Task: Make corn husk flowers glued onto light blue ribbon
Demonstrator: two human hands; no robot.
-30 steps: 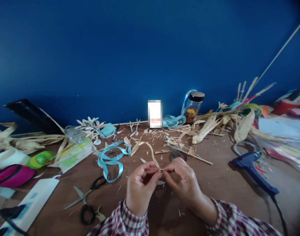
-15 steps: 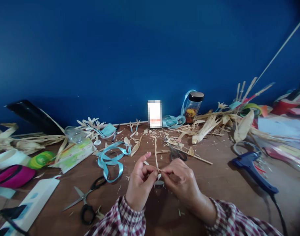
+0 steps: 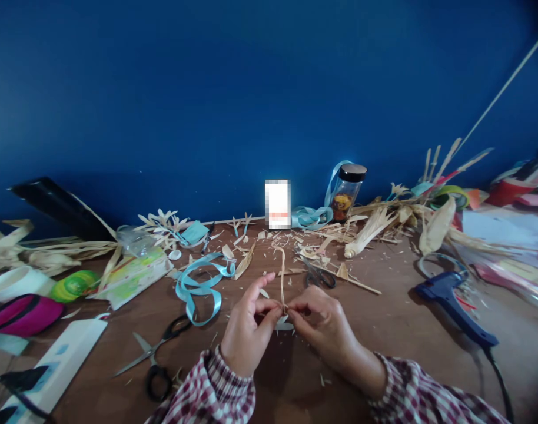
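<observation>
A thin tan strip of dried corn husk (image 3: 282, 277) stands up from between my hands, its top end bent over to the left. My left hand (image 3: 252, 330) pinches its lower end between thumb and forefinger, the other fingers raised. Close against it, my right hand (image 3: 324, 330) pinches the same end from the right, its fingers curled in. Between and below the fingertips shows a small white piece (image 3: 284, 325), partly hidden; I cannot tell whether it touches the strip. Just beyond my right hand lies a dark-handled pair of scissors (image 3: 318, 275).
Open scissors (image 3: 150, 355) and looped blue ribbon (image 3: 198, 288) lie left, near a power strip (image 3: 61, 365). At right rests a blue glue gun (image 3: 457, 309) with its cord. Husk scraps and a husk pile (image 3: 370, 232) spread along the back, beside a lidded jar (image 3: 346, 191).
The upper part of the husk strip leans and curls over more at its top. My left hand has shifted slightly left; both hands still pinch the lower end.
</observation>
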